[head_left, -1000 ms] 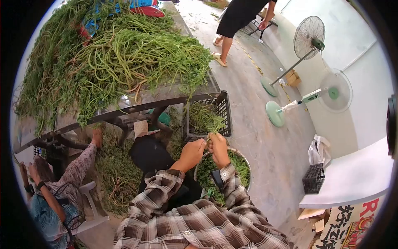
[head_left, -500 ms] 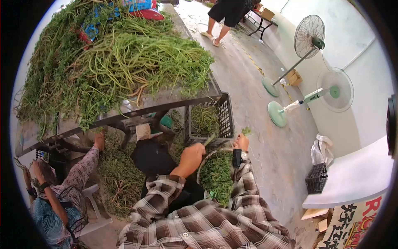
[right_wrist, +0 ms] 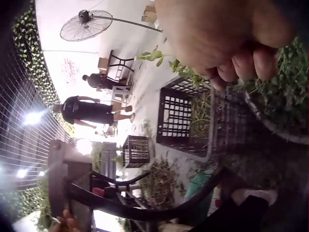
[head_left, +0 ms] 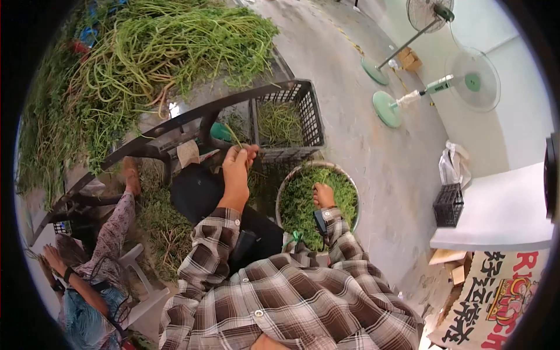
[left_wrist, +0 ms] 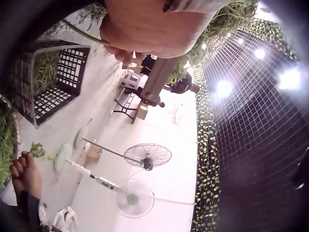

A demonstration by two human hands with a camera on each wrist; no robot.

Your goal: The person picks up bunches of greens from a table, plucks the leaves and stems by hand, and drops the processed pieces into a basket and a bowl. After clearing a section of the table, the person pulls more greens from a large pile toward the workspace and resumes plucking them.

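Observation:
In the head view my left hand [head_left: 235, 178] pinches a thin green stem [head_left: 233, 135] just left of the black crate [head_left: 317, 119]. That stem [left_wrist: 84, 33] also sticks out from the fingers in the left wrist view. My right hand [head_left: 322, 196], fingers curled, is over the round basket [head_left: 346, 173] of leafy green tips. Both wrist views show a small leafy sprig [left_wrist: 37, 150] at the right hand's fingertips; in the right wrist view the sprig [right_wrist: 153, 56] points away from the basket. Stems lie inside the crate.
A large heap of long-stemmed greens [head_left: 169, 41] covers the table at upper left. Stems lie on the floor beneath. Another person [head_left: 87, 291] sits at lower left. Two fans [head_left: 472, 81] and a small black crate [head_left: 448, 205] are at the right.
My hands first met at the stem, then parted. The left hand has moved left with the stem; the right has come back over the basket. The head view has shifted, and the walking person has left it.

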